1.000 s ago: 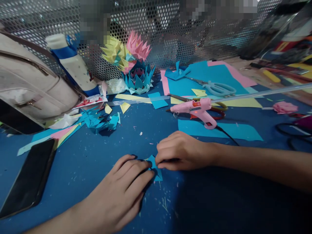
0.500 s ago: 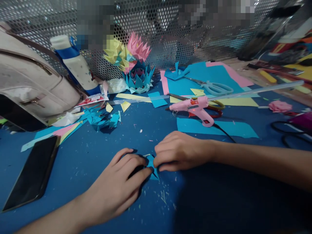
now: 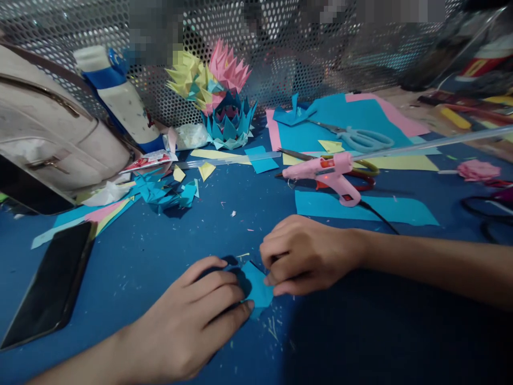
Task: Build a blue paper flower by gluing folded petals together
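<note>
Between my hands, on the blue tabletop, lies a small piece of blue paper (image 3: 255,286) with folded edges. My left hand (image 3: 204,310) holds its left side, the thumb at the lower edge and the fingers curled over the upper left. At the right edge, my right hand (image 3: 308,256) pinches the paper between thumb and curled fingers. Behind my right hand, a blue paper strip (image 3: 364,207) lies flat under a pink glue gun (image 3: 326,171). Left of these, several folded blue paper pieces (image 3: 162,190) lie in a cluster.
Scissors with light blue handles (image 3: 366,140) lie on blue and pink sheets at the back. Pointed paper flowers (image 3: 228,123) stand against the perforated metal panel. A phone (image 3: 52,278), a bottle (image 3: 124,107) and a pale backpack (image 3: 52,123) occupy the left.
The blue paper shows more of its surface now and looks more opened out. My right hand has shifted slightly right and down, and the view has turned a little.
</note>
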The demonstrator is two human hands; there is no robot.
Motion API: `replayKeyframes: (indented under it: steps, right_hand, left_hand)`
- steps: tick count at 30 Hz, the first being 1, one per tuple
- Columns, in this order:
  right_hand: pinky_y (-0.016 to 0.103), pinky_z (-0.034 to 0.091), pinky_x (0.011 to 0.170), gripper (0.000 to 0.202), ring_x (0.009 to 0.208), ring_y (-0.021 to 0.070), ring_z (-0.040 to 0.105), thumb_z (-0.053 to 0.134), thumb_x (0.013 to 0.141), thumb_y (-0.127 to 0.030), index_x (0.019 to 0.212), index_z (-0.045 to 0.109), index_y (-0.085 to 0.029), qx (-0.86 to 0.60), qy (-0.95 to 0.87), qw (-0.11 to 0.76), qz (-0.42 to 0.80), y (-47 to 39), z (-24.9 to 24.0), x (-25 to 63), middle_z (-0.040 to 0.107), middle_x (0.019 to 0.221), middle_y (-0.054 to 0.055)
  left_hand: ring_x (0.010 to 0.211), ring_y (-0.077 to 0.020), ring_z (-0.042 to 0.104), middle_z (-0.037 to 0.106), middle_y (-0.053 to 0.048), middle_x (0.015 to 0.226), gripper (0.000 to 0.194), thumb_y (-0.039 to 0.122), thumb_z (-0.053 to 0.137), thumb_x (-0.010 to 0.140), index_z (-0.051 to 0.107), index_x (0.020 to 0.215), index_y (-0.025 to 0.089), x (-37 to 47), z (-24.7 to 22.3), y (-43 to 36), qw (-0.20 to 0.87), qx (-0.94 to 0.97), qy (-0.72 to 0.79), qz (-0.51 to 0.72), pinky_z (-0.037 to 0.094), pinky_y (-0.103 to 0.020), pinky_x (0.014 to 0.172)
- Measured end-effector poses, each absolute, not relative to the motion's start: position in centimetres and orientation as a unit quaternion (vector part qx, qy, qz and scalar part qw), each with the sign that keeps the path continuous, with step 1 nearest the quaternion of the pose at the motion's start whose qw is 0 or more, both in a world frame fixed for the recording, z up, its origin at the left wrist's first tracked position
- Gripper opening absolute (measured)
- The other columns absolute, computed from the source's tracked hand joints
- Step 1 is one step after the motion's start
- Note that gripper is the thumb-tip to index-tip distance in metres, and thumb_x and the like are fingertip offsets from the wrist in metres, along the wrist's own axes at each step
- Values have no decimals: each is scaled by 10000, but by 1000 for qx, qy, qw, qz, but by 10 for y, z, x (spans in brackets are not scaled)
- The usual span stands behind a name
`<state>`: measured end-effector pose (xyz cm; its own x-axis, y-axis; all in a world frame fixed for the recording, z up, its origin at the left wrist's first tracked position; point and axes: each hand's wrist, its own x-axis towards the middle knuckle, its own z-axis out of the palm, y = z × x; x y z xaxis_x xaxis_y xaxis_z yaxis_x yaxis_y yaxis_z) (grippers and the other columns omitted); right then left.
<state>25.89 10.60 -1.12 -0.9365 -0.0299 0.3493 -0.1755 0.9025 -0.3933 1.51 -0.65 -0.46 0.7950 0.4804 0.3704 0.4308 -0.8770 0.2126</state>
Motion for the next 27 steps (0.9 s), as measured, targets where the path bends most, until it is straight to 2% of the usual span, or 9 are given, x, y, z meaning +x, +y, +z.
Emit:
replayKeyframes:
  steps: [5,9,13,19,22,27]
  right_hand:
    - [259,322,594,189,653,100,517,568,964,-349,867,652,-210,49,-967,158,193,107,-13,260,607,809,-21]
    - [274,314,605,232,658,118,499,488,1000,-380,909,632,-223,43,-975,131,176,108,-12,259,599,834,-15]
    - [274,328,622,245,688,127,521,461,1009,-400,952,616,-219,34,-972,110,207,109,-11,258,608,859,-5]
    - [252,340,620,179,708,116,554,562,962,-364,963,596,-188,-15,-962,67,265,107,-7,256,639,872,-8]
    - [249,340,623,180,724,117,566,574,956,-362,952,596,-183,-21,-961,67,267,107,-5,255,642,869,-6]
    - [252,342,625,274,746,126,580,528,973,-452,990,600,-188,26,-965,93,244,106,-5,255,646,856,3]
  left_hand:
    - [894,-155,647,736,-35,915,343,114,365,1027,708,1042,118,16,0,-4,36,951,224,211,379,-370,1065]
    - [895,-140,674,760,-26,928,330,92,387,1020,716,1003,123,15,4,-2,6,960,200,196,425,-340,1054]
    - [912,-141,688,767,-17,913,272,106,454,1001,724,978,131,12,2,-4,-9,961,194,197,456,-328,1057]
    - [893,-146,701,769,-17,910,237,115,487,987,723,1001,128,8,-4,-9,-20,962,190,193,499,-323,1017]
    - [933,-175,698,770,-43,978,298,116,423,999,718,1043,114,8,-2,-7,-24,965,179,188,522,-337,971]
    - [995,-220,679,733,-82,1143,438,120,271,1021,697,1119,88,9,2,-2,-25,971,160,177,531,-372,927]
